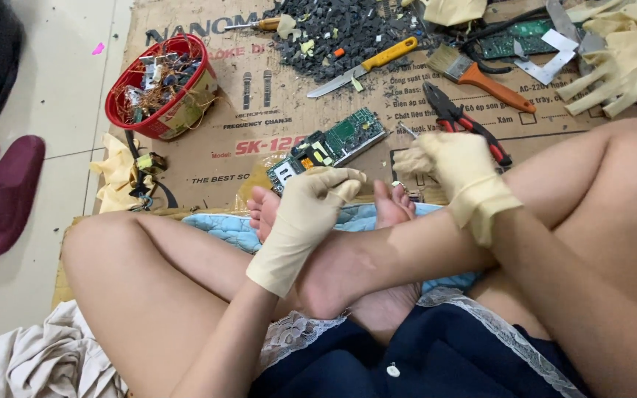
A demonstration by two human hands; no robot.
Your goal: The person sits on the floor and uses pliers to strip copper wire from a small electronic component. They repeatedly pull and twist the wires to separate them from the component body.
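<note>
left hand (pixel 311 203): fingers curled, grip unclear | right hand (pixel 455 166): fingers pinched together, contents unclear | circuit board (pixel 329 145): just beyond left fingers, long axis up-right, left hand nearer

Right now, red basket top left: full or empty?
Full. The red basket is heaped to its rim with small metal parts and copper-coloured wire, upright on the cardboard sheet.

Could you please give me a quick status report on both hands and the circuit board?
Left hand gloved, curled, nothing visible in it. Right hand gloved, pinching something small. Green circuit board flat on cardboard, untouched. Pliers beside right hand.
</note>
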